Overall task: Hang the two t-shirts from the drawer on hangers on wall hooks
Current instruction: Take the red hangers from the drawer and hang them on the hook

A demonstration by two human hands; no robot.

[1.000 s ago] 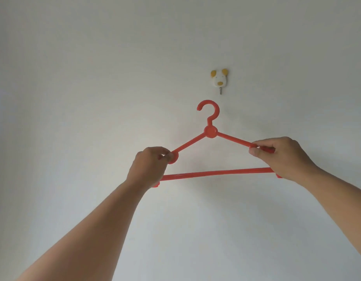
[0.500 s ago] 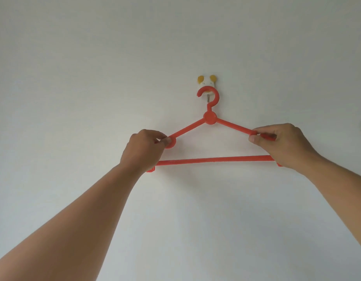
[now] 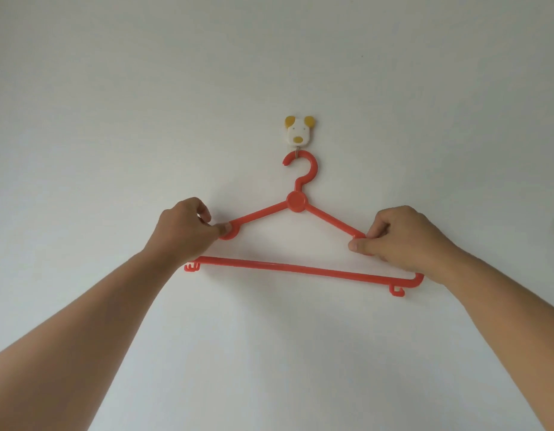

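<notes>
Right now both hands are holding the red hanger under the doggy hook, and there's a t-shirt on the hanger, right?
Not quite. The head view shows the red hanger bare, with no t-shirt on it. The rest is right: the left hand and the right hand each pinch one sloping arm of it, and its top hook sits right under the doggy hook on the wall.

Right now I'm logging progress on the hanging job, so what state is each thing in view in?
Red hanger: bare, no t-shirt on it, its hook over the metal peg, bottom bar tilted down to the right.
Dog-face wall hook: stuck on the wall, carrying the hanger's hook.
Left hand: pinches the hanger's left arm.
Right hand: pinches the hanger's right arm.
</notes>
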